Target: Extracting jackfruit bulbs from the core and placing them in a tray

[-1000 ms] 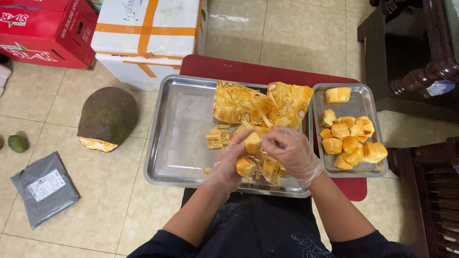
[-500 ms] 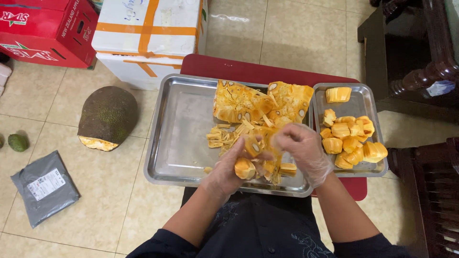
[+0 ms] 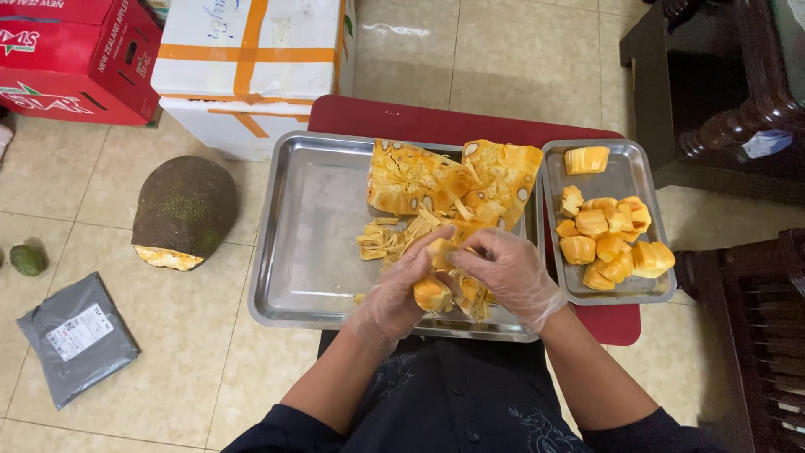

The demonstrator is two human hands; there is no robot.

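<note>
Both hands wear clear plastic gloves and work over a large steel tray (image 3: 310,243). My left hand (image 3: 398,289) grips a yellow jackfruit pod (image 3: 431,294) still stuck in fibrous strands. My right hand (image 3: 507,273) pinches the same clump (image 3: 464,289) from the right side. Behind the hands lie two opened jackfruit chunks (image 3: 453,178) with pale strands (image 3: 381,239) scattered beside them. A smaller steel tray (image 3: 631,172) to the right holds several cleaned yellow pods (image 3: 608,235).
The trays rest on a dark red stool (image 3: 402,122). A cut jackfruit half (image 3: 184,210) lies on the tiled floor at left, with a grey mailer bag (image 3: 75,335) and a small green fruit (image 3: 27,259). Cardboard boxes (image 3: 243,59) stand behind; dark wooden furniture (image 3: 721,92) is at right.
The right hand has shifted back left toward the left hand, and both now close on the same clump; the pod sits lower in the left hand.
</note>
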